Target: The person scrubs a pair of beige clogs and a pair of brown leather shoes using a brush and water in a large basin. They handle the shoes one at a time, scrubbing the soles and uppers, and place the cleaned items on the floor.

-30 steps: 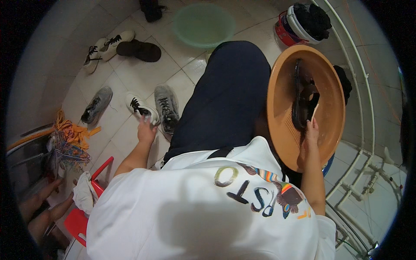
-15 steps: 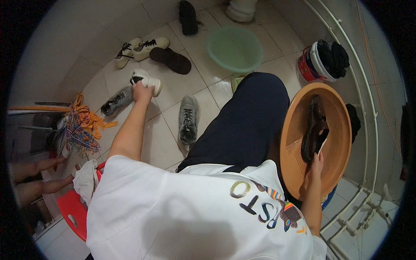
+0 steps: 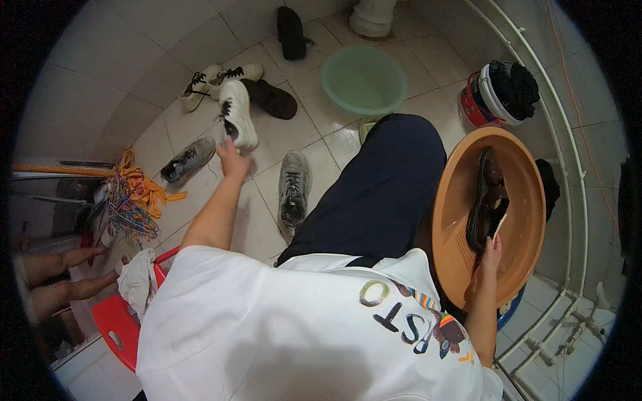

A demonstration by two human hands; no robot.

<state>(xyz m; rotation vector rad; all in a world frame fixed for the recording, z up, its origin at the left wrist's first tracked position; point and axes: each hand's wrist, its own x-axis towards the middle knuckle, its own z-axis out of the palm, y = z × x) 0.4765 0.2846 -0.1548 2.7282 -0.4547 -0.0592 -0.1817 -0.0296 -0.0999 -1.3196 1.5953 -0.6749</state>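
Both hands are busy: left hand fingers grip a white sneaker (lifted off the floor), right hand fingers clasp a dark shoe in the orange basin.

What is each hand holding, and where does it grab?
The left hand holds a white sneaker by its heel end. The right hand grips a dark shoe at its near end, inside the orange basin.

Left hand: holds white sneaker above the tiled floor.
Right hand: touching black shoe in orange basin.
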